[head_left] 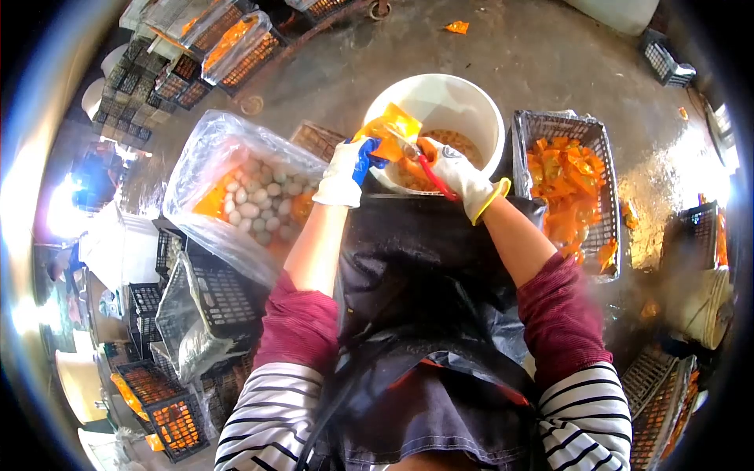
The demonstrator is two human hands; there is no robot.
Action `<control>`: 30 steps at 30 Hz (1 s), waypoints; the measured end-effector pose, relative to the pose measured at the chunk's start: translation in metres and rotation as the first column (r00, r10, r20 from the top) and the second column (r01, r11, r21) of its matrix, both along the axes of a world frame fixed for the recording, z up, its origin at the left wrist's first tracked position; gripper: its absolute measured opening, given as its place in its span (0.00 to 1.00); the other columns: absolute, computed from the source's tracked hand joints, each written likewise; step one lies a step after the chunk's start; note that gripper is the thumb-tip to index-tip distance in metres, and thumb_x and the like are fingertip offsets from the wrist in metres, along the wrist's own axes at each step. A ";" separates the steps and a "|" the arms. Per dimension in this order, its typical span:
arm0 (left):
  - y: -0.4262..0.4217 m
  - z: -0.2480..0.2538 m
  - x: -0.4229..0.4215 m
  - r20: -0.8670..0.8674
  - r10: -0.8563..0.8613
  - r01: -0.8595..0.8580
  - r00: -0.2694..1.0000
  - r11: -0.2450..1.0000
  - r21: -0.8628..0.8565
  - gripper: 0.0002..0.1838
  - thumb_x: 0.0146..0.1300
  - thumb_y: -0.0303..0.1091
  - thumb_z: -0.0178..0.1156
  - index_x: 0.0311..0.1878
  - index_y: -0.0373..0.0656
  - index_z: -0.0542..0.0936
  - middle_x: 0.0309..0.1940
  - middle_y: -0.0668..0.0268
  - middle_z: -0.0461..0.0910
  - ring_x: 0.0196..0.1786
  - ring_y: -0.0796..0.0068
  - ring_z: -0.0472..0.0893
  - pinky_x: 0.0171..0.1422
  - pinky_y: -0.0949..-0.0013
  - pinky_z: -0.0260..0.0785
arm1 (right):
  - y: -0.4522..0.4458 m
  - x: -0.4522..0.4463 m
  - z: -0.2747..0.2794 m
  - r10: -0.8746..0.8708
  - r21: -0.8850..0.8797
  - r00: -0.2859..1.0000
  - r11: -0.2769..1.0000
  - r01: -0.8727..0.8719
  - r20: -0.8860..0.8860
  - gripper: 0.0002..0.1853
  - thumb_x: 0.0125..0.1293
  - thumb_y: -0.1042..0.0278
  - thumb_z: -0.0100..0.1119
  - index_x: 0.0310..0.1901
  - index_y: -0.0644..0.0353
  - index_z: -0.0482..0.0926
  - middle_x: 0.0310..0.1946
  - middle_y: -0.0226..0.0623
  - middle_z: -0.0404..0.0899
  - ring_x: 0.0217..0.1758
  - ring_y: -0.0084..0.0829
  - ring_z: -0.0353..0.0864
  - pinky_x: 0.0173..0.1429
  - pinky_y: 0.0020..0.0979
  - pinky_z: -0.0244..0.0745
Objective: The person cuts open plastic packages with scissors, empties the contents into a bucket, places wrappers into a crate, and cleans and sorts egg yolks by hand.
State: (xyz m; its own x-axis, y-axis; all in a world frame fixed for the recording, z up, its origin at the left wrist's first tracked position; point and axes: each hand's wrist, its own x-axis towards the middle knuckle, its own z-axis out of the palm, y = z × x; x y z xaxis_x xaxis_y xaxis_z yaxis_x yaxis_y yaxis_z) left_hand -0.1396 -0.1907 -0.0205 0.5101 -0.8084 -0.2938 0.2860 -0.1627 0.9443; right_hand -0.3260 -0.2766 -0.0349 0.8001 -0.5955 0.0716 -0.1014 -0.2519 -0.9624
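My left hand [345,171], in a white glove with a blue palm, grips a shiny orange plastic bag [397,122]. In my right hand [458,174], also gloved in white, is a pair of red-handled scissors [433,174]; their blades meet the bag's lower edge. Both hands are over the near side of a large white bucket [493,118]. Inside the bucket is a mass of small yellow-brown pieces [455,143], partly covered by the bag and my hands. Left of my left hand, pale eggs or egg-like balls [255,200] lie in a container lined with clear plastic [187,177].
On the right stands a dark plastic crate [613,212] with crumpled orange bags [567,169]. Stacked crates [169,412] crowd the left side. An orange scrap [457,27] lies on the wet floor [518,55]. A black apron [424,267] covers my lap.
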 end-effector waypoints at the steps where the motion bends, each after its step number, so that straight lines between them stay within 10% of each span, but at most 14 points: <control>1: 0.000 0.000 0.003 0.006 -0.044 0.044 0.999 0.999 0.024 0.17 0.60 0.31 0.59 0.51 0.32 0.75 0.36 0.57 0.81 0.29 0.65 0.82 0.35 0.70 0.79 | -0.001 -0.002 -0.003 -0.015 -0.109 1.000 0.994 0.015 -0.001 0.18 0.63 0.59 0.62 0.49 0.60 0.75 0.31 0.34 0.79 0.32 0.24 0.75 0.38 0.26 0.70; 4: 0.001 0.016 0.004 0.113 -0.087 0.077 0.990 0.993 0.083 0.17 0.60 0.33 0.60 0.49 0.33 0.77 0.34 0.59 0.82 0.24 0.67 0.81 0.30 0.71 0.76 | 0.003 -0.010 0.015 0.084 0.388 0.995 0.920 -0.058 -0.051 0.18 0.63 0.58 0.61 0.50 0.59 0.75 0.29 0.32 0.79 0.25 0.19 0.73 0.29 0.22 0.68; 8: -0.001 0.017 0.018 0.369 -0.127 0.108 0.921 0.992 0.073 0.16 0.60 0.34 0.59 0.47 0.33 0.78 0.35 0.60 0.81 0.32 0.70 0.81 0.37 0.72 0.74 | 0.007 -0.014 0.024 0.028 0.545 0.999 0.838 -0.036 0.023 0.17 0.62 0.57 0.63 0.48 0.58 0.78 0.30 0.31 0.80 0.27 0.20 0.76 0.30 0.21 0.70; 10: -0.012 0.000 0.014 0.373 -0.003 0.037 0.928 0.996 -0.085 0.15 0.61 0.34 0.57 0.48 0.34 0.78 0.37 0.59 0.81 0.37 0.70 0.81 0.43 0.72 0.74 | 0.000 -0.007 0.014 -0.012 0.411 0.999 0.911 0.030 -0.046 0.18 0.61 0.57 0.64 0.48 0.59 0.78 0.34 0.32 0.81 0.33 0.22 0.77 0.37 0.23 0.72; 12: -0.019 -0.011 0.006 -0.279 -0.082 0.016 0.957 0.973 -0.230 0.21 0.64 0.39 0.55 0.57 0.38 0.73 0.52 0.58 0.77 0.51 0.66 0.78 0.57 0.67 0.71 | -0.001 -0.004 0.016 -0.047 0.395 0.996 0.916 0.074 -0.080 0.19 0.59 0.56 0.66 0.47 0.59 0.79 0.37 0.33 0.81 0.38 0.24 0.78 0.43 0.24 0.73; 13: -0.032 -0.036 0.006 0.274 -0.093 0.201 0.957 0.894 -0.399 0.21 0.65 0.41 0.54 0.57 0.40 0.73 0.51 0.59 0.77 0.50 0.66 0.79 0.54 0.67 0.71 | -0.001 -0.002 0.019 -0.058 0.449 0.995 0.889 0.090 -0.084 0.19 0.59 0.56 0.66 0.47 0.59 0.79 0.39 0.33 0.81 0.40 0.25 0.78 0.46 0.25 0.72; 16: -0.055 -0.055 -0.019 0.292 0.020 0.110 0.956 0.899 -0.424 0.27 0.67 0.53 0.48 0.57 0.40 0.73 0.50 0.56 0.78 0.49 0.61 0.79 0.53 0.65 0.71 | -0.008 -0.001 0.001 -0.047 0.497 0.999 0.866 0.054 -0.026 0.20 0.57 0.56 0.68 0.46 0.60 0.79 0.40 0.33 0.81 0.43 0.24 0.77 0.48 0.25 0.72; 18: -0.046 -0.007 -0.036 -0.047 0.046 -0.050 0.998 0.994 -0.100 0.29 0.67 0.55 0.47 0.58 0.38 0.73 0.49 0.54 0.78 0.49 0.60 0.79 0.53 0.65 0.70 | -0.010 -0.003 -0.002 -0.068 0.561 0.998 0.826 0.057 -0.001 0.20 0.57 0.56 0.68 0.46 0.60 0.79 0.41 0.33 0.81 0.44 0.25 0.77 0.49 0.25 0.72; 22: -0.045 0.014 -0.034 0.505 0.010 -0.130 0.863 0.970 0.204 0.26 0.65 0.52 0.54 0.52 0.36 0.77 0.43 0.60 0.81 0.45 0.71 0.80 0.46 0.71 0.73 | -0.011 -0.008 0.016 -0.104 0.590 0.991 0.796 0.136 -0.088 0.21 0.57 0.56 0.67 0.48 0.60 0.79 0.43 0.35 0.80 0.46 0.25 0.77 0.49 0.25 0.72; 25: -0.051 0.007 -0.037 0.096 0.171 -0.166 0.981 0.985 -0.054 0.20 0.64 0.44 0.59 0.49 0.36 0.79 0.41 0.62 0.81 0.43 0.74 0.81 0.42 0.73 0.75 | -0.013 -0.010 0.023 -0.096 0.542 0.982 0.823 0.168 -0.160 0.21 0.58 0.56 0.66 0.49 0.59 0.78 0.43 0.35 0.80 0.46 0.26 0.78 0.49 0.25 0.73; 30: -0.051 0.020 -0.048 0.102 0.180 -0.164 0.978 0.975 -0.149 0.16 0.62 0.36 0.61 0.49 0.36 0.79 0.40 0.63 0.81 0.40 0.76 0.80 0.39 0.74 0.75 | -0.023 -0.012 0.009 -0.041 0.606 0.993 0.789 0.102 -0.114 0.21 0.59 0.55 0.66 0.49 0.59 0.77 0.38 0.34 0.80 0.37 0.27 0.80 0.39 0.27 0.76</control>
State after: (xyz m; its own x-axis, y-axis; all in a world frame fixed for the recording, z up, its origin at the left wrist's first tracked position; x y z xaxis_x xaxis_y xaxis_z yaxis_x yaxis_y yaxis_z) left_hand -0.1879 -0.2416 -0.0005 0.6689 -0.7342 -0.1161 0.1868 0.0149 0.9823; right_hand -0.3380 -0.2997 -0.0254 0.7382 -0.5464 -0.3955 -0.1887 0.3957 -0.8988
